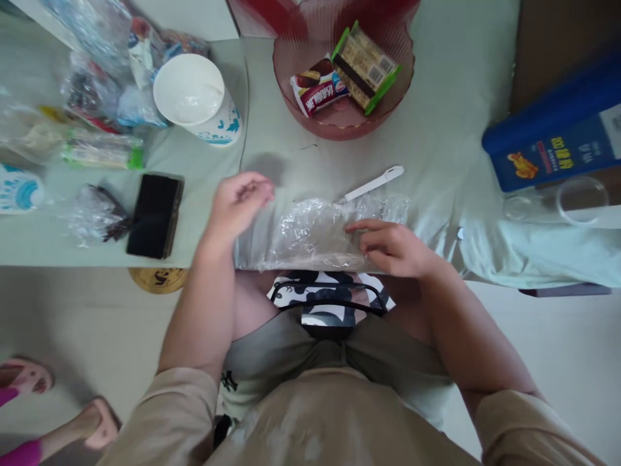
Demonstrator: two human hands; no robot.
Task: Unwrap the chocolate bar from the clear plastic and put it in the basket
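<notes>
A clear crinkled plastic bag lies flat at the near edge of the pale green table. My right hand rests on the bag's right part, fingers curled and pressing it down. My left hand hovers just above the bag's left end, fingers loosely bent, and I cannot make out anything in it. A white pen lies just beyond the bag. A black-and-white patterned pouch sits on my lap under the table edge.
A red ribbed bowl with snack packets stands at the back. A paper cup, black phone and several plastic bags lie at left. A blue box and clear glass are at right. Another person's feet show bottom left.
</notes>
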